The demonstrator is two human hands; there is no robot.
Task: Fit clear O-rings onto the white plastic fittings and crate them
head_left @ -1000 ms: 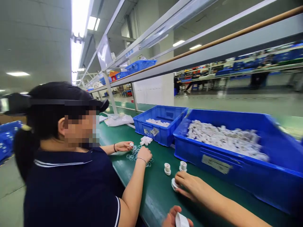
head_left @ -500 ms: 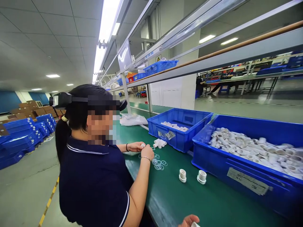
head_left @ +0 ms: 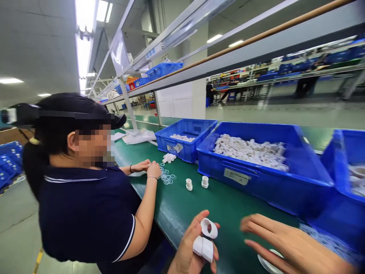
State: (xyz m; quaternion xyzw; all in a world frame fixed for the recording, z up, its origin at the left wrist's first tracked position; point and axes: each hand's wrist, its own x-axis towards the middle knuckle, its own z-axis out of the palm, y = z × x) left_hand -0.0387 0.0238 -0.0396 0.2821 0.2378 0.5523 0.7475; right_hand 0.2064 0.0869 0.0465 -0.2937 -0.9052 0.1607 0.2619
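Note:
My left hand [head_left: 189,243], palm up at the bottom centre, has its fingers curled round a white plastic pipe fitting [head_left: 203,249]. A white open-ended ring-like part [head_left: 209,228] shows just above it in the same hand; whether the two are one piece I cannot tell. To the right, my right hand [head_left: 285,239] reaches over the green work surface with fingers stretched and thumb apart, slightly blurred. Partly hidden beneath it lies a white round part [head_left: 269,262]. Two white fittings [head_left: 189,185] stand upright on the surface ahead of my hands.
A large blue bin [head_left: 236,177] full of white fittings stands behind, with a smaller blue bin [head_left: 177,146] to its left and another blue bin [head_left: 339,198] at right. Clear rings [head_left: 327,236] lie at right. A co-worker [head_left: 85,213] handles something beside more rings [head_left: 168,177].
The view has swung right. My left hand, barely visible before at the bottom edge, now shows with the fitting, and my right hand has come into view.

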